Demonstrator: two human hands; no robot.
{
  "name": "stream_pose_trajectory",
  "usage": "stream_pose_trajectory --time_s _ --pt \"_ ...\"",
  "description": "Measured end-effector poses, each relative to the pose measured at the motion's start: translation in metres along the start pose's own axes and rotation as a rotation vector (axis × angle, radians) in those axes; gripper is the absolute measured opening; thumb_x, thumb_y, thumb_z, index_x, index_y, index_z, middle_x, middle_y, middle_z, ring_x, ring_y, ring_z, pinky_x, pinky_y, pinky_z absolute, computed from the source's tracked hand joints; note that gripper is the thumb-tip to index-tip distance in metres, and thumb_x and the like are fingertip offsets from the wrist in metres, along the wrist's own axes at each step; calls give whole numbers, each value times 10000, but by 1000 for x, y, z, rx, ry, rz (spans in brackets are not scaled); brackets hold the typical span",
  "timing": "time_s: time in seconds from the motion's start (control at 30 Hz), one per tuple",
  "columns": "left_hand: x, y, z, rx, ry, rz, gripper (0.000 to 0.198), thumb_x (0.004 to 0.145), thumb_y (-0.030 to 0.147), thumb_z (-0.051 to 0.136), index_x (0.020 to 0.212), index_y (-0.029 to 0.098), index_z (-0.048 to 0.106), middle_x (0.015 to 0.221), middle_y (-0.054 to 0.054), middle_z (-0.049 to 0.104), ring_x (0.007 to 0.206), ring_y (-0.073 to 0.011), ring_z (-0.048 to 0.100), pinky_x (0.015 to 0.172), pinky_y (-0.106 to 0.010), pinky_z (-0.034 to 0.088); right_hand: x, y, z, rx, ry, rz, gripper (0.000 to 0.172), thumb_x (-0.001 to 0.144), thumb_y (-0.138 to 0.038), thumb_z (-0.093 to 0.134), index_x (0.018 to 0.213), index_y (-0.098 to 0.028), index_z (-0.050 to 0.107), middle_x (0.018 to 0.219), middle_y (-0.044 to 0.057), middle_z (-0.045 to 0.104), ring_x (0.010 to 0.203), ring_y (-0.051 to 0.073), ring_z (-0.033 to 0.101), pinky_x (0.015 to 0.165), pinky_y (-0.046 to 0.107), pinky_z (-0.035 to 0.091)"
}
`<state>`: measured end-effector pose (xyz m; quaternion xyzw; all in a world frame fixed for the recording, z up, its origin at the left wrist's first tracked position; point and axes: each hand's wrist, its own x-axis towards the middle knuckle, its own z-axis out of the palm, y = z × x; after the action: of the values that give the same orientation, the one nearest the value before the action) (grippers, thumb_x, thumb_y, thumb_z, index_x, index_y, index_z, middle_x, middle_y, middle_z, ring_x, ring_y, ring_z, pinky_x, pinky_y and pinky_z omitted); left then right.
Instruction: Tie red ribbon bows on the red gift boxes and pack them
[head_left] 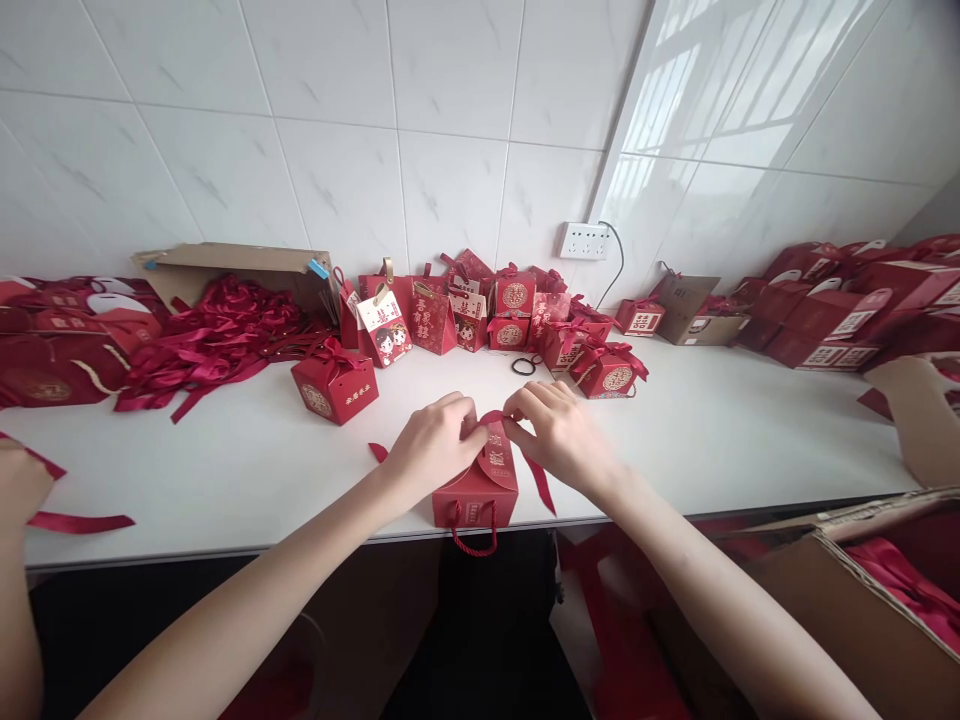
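Note:
A red gift box [476, 490] with gold characters and a red rope handle [476, 548] stands at the table's front edge. Above its top, a red ribbon [493, 416] runs between my hands, with one loose end hanging to the right and another poking out at the left. My left hand [439, 437] pinches the ribbon from the left side, its fingers closed. On the right, my right hand [559, 430] grips the ribbon between thumb and fingers. Both hands partly hide the box's top.
Several finished red boxes [514, 300] line the wall, with one bow-tied box [335, 385] nearer. A cardboard box [240, 258] spills red ribbons [210, 335] at left. Red bags [832, 310] pile up at right. Other people's hands show at both sides; an open carton [840, 590] stands lower right.

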<state>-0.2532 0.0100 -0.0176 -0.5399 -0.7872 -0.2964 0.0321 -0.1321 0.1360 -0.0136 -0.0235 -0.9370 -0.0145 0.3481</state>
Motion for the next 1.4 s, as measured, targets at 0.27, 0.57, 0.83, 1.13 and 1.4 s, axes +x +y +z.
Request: stream_pose_trajectory --time_s 0.27,0.57,0.83,1.13,1.4 --pt "-3 3 -11 -41 -2 -39 290 785 238 411 527 195 288 557 20 403 508 -105 358 512 -264 273 -10 -18 16 313 -39 198 66 838 -160 516 809 -200 559 813 35 625 716 154 586 700 283 444" --pt "-2 3 -17 -143 -67 -83 335 780 272 381 505 194 207 490 28 308 488 -106 311 493 -267 233 -17 -23 25 259 -5 78 219 911 -176 437 967 -193 648 933 83 677 820 183 608 751 327 461" --pt "-1 2 -20 -175 -104 -101 330 760 291 389 481 192 245 524 20 352 494 -105 344 490 -267 243 -17 -26 17 314 7 130 221 894 -247 491 1055 -203 636 1034 83 663 916 197 612 792 347 464" --pt "-1 4 -20 -200 -103 -121 347 740 270 403 474 191 195 496 27 296 477 -94 304 470 -272 215 -18 -37 25 117 68 113 233 921 -237 464 873 -188 687 917 52 712 761 170 606 732 328 418" --pt "0 -17 -30 -349 -146 98 197 730 212 483 920 201 532 994 -27 574 918 -162 562 740 -266 486 -19 -28 33 314 61 140 195 884 -194 519 823 -196 704 920 47 699 803 171 595 734 327 443"
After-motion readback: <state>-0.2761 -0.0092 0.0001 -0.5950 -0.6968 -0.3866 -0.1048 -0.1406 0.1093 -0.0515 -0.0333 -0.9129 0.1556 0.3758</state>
